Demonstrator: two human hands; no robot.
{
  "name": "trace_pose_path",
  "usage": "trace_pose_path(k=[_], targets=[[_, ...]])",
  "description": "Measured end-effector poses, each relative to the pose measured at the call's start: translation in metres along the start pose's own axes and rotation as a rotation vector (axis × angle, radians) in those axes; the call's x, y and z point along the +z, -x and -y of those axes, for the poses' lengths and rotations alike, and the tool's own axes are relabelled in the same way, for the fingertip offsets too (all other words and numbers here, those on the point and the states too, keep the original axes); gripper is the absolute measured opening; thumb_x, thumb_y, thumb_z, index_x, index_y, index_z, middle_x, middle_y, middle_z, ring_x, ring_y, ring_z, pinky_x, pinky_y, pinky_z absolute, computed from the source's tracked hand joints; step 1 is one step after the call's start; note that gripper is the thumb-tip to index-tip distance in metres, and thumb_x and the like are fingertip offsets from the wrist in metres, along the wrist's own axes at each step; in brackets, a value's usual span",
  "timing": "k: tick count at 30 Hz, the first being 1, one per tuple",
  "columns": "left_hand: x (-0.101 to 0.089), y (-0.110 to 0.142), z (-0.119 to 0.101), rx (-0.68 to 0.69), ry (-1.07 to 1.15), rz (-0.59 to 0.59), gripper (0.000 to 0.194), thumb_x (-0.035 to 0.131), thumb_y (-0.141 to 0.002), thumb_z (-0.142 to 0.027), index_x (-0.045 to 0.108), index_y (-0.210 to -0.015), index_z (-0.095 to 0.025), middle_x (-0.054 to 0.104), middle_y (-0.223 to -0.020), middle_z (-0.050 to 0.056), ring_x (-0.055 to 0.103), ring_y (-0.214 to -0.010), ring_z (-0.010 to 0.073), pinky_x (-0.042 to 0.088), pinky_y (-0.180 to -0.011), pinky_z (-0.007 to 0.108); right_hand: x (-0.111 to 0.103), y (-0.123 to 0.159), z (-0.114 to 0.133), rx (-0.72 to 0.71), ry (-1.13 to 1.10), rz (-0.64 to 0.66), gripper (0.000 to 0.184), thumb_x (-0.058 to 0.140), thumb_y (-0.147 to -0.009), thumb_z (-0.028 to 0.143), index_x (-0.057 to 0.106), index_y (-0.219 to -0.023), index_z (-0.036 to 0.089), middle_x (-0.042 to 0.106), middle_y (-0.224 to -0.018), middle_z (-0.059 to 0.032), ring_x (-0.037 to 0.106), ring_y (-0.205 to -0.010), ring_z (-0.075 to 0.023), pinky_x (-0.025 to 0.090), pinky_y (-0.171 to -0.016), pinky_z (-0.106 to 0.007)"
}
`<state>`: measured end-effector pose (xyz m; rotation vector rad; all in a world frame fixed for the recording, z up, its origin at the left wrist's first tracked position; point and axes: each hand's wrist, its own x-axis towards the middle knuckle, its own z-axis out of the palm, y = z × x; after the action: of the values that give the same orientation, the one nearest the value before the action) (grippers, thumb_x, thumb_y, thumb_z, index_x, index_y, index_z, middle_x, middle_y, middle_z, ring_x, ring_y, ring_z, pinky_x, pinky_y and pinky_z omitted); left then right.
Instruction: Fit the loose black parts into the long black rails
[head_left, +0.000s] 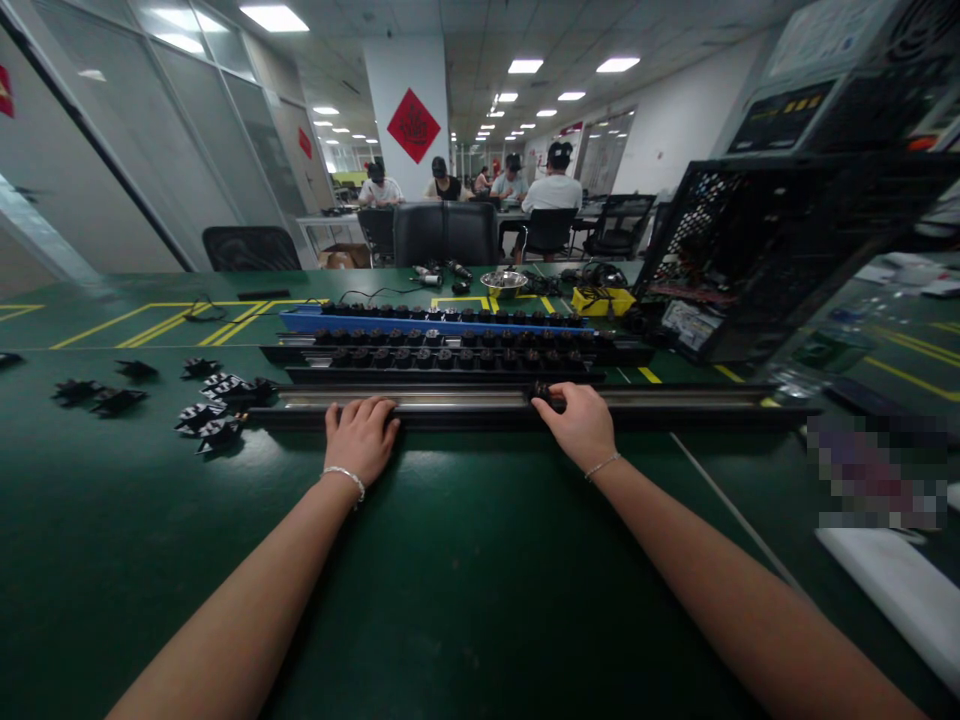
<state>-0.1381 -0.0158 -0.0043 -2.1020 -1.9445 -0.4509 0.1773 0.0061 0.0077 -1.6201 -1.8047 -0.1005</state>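
A long black rail point(465, 419) with a pale metallic channel lies crosswise on the green table. My left hand point(358, 440) grips the rail left of its middle, fingers over the top and thumb at the near side. Right of the middle, my right hand point(583, 425) pinches a small round black part point(538, 392) at the channel; whether it is seated there I cannot tell. Behind lie more rails, among them a blue rail point(375, 322), carrying rows of round black parts point(444, 357). Several black pronged pieces point(219, 432) lie by the rail's left end.
An open computer case point(697, 250) stands at the back right, near a clear plastic bottle point(832, 340). A metal bowl point(504, 282) and a yellow tray point(602, 302) with cables sit behind the rails. Several people work at a farther table. A white object point(892, 590) lies at right.
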Motion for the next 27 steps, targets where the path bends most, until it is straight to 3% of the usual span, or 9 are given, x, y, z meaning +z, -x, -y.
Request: trace_pose_path(k=[18,27], targets=[[-0.0012,0.0009,-0.0015,0.005,-0.010,-0.002,0.037,0.033,-0.090,-0.038,0.056,-0.115,-0.025,0.059,-0.123,0.006,0.047,-0.116,0.0267,0.021,-0.105,0.054,0.0001,0.0004,-0.0006,-0.154,-0.013,0.103,0.026,0.046,-0.088,0.031,0.070,-0.086,0.022,0.071,-0.099,-0.0033,0.060,-0.094,-0.0202,0.042,-0.086,-0.035],[-0.0010,0.0011,-0.0013,0.003,-0.006,-0.011,0.037,0.032,-0.090,-0.038,0.055,-0.117,-0.026,0.059,-0.123,0.006,0.046,-0.115,0.0258,0.020,-0.105,0.054,-0.0014,0.0027,0.0073,-0.138,-0.001,0.153,0.026,0.045,-0.087,0.032,0.070,-0.091,0.025,0.070,-0.105,-0.0009,0.062,-0.096,-0.0194,0.037,-0.093,-0.040]])
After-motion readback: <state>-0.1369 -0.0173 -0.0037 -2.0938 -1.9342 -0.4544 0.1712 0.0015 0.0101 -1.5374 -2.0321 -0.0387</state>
